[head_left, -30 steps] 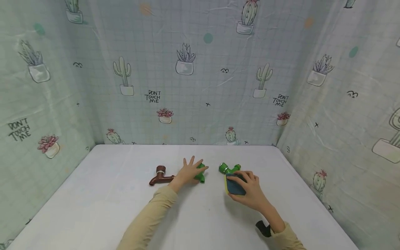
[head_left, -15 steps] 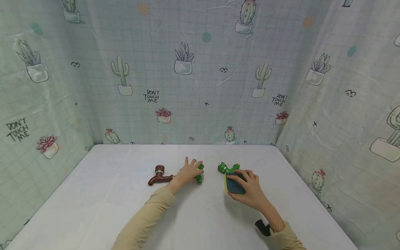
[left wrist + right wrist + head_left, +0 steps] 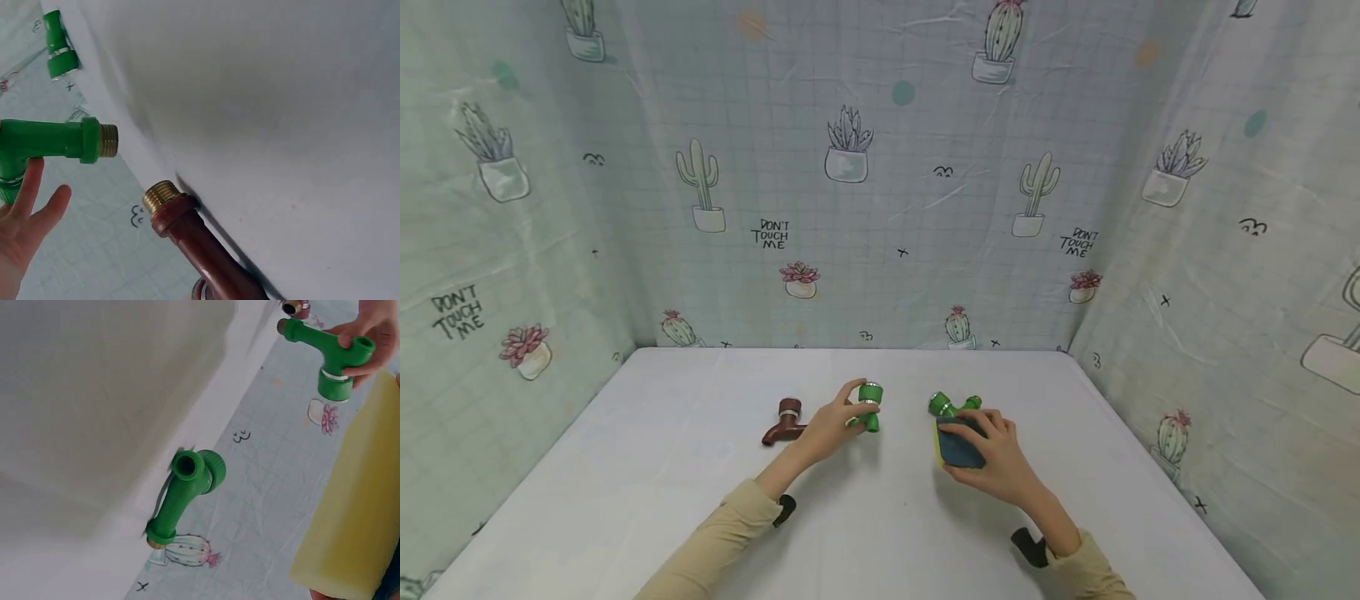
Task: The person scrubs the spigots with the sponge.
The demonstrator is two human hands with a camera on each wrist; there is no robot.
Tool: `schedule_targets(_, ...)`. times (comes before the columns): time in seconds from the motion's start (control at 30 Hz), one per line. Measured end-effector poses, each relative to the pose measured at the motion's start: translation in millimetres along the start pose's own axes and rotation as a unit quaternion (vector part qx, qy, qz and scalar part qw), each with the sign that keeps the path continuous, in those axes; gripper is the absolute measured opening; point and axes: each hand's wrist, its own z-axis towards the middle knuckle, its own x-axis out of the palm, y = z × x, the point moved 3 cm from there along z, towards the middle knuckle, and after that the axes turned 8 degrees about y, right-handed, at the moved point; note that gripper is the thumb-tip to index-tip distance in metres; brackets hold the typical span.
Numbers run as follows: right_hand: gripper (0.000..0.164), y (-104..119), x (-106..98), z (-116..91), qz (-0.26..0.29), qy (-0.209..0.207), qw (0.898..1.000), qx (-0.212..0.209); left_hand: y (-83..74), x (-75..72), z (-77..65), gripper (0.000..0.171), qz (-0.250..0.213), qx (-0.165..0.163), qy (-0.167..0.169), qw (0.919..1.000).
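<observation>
A green tap (image 3: pixel 870 395) with a ribbed knob is between the thumb and fingers of my left hand (image 3: pixel 826 429), held up off the white table. In the left wrist view this tap (image 3: pixel 50 139) shows a threaded brass end pointing away from the hand. My right hand (image 3: pixel 997 457) grips a sponge (image 3: pixel 961 446), dark blue on one face and yellow on the other; the yellow side (image 3: pixel 353 506) fills the right wrist view's edge. Just beyond the sponge, a second green tap (image 3: pixel 181 500) lies on the table, partly covered in the head view.
A brown-red tap (image 3: pixel 786 422) lies on the white table (image 3: pixel 700 483) left of my left hand, its brass thread seen close in the left wrist view. A black part (image 3: pixel 1030 547) shows by the right cuff. Cactus-printed curtains (image 3: pixel 850 250) enclose the table's back and sides.
My left hand, spread over the green tap before, has closed on it, lifted it and drawn it slightly back and left. The right hand stays in place with the sponge.
</observation>
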Motion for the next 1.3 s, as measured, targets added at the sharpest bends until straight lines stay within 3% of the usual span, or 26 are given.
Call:
schedule_targets(0.07, 0.056, 2.4, -0.6, 2.8, 0.001, -0.003, 1.0, -0.009, -3.7, -3.9, -4.6, 0.03, -0.07, -0.02, -0.023, 0.997)
schedule_targets(0.13, 0.055, 5.7, -1.3, 6.7, 0.003, -0.007, 1.0, -0.016, -7.3, -8.1, -8.6, 0.031, -0.154, -0.043, -0.044, 0.9862)
schedule_targets(0.17, 0.055, 7.7, -1.7, 9.1, 0.004, -0.008, 1.0, -0.017, -9.4, -10.4, -10.3, 0.031, -0.21, -0.053, -0.05, 0.9751)
schedule_targets(0.23, 0.054, 12.5, -2.5, 15.3, 0.011, -0.011, 1.0, -0.02, -12.9, -13.8, -13.5, 0.031, -0.318, -0.067, -0.06, 0.9439)
schedule_targets(0.33, 0.054, 21.2, -3.5, 26.2, 0.03, -0.019, 0.999, -0.021, -17.6, -15.3, -17.5, 0.035, -0.437, -0.089, -0.057, 0.8931)
schedule_targets(0.37, 0.054, 24.5, -3.5, 29.8, 0.036, -0.022, 0.999, -0.022, -19.6, -15.0, -18.2, 0.037, -0.463, -0.096, -0.054, 0.8797)
schedule_targets(0.43, 0.054, 31.3, -3.2, 36.3, 0.052, -0.031, 0.998, -0.024, -24.4, -13.7, -20.0, 0.042, -0.488, -0.106, -0.049, 0.8649)
schedule_targets(0.5, 0.054, 37.7, -2.7, 41.2, 0.069, -0.039, 0.996, -0.028, -30.6, -12.2, -21.6, 0.045, -0.501, -0.105, -0.038, 0.8582)
schedule_targets(0.6, 0.054, 44.7, -2.0, 44.9, 0.087, -0.051, 0.994, -0.031, -40.4, -12.1, -23.8, 0.048, -0.51, -0.087, -0.009, 0.8557)
schedule_targets(0.67, 0.055, 47.2, -2.5, 45.3, 0.094, -0.062, 0.993, -0.031, -45.6, -14.1, -25.3, 0.054, -0.535, -0.069, 0.014, 0.8419)
schedule_targets(0.73, 0.056, 47.9, -3.7, 44.5, 0.101, -0.071, 0.992, -0.027, -49.3, -17.6, -27.1, 0.063, -0.573, -0.057, 0.037, 0.8168)
schedule_targets(0.83, 0.057, 48.3, -5.1, 42.5, 0.118, -0.077, 0.99, -0.024, -52.7, -23.4, -29.6, 0.068, -0.639, -0.064, 0.06, 0.764)
schedule_targets(0.9, 0.057, 49.2, -4.5, 41.5, 0.122, -0.071, 0.99, -0.025, -53.9, -25.2, -30.6, 0.06, -0.651, -0.089, 0.069, 0.7508)
schedule_targets(0.97, 0.056, 51.3, -3.1, 40.5, 0.122, -0.063, 0.99, -0.031, -55.7, -25.4, -31.0, 0.053, -0.643, -0.116, 0.073, 0.7536)
schedule_targets(1.1, 0.054, 57.7, -1.6, 40.2, 0.116, -0.05, 0.991, -0.054, -61.1, -24.4, -30.5, 0.058, -0.59, -0.166, 0.054, 0.7887)
schedule_targets(1.17, 0.054, 61.1, -2.4, 40.5, 0.116, -0.045, 0.99, -0.072, -64.3, -25.4, -30.2, 0.057, -0.569, -0.185, 0.033, 0.8007)
schedule_targets(1.23, 0.054, 64.7, -3.8, 40.9, 0.114, -0.038, 0.988, -0.095, -67.4, -27.2, -29.9, 0.057, -0.553, -0.202, 0.013, 0.8079)
schedule_targets(1.3, 0.054, 68.8, -5.5, 41.0, 0.109, -0.032, 0.986, -0.12, -69.8, -29.6, -30.4, 0.056, -0.548, -0.213, -0.001, 0.8091)
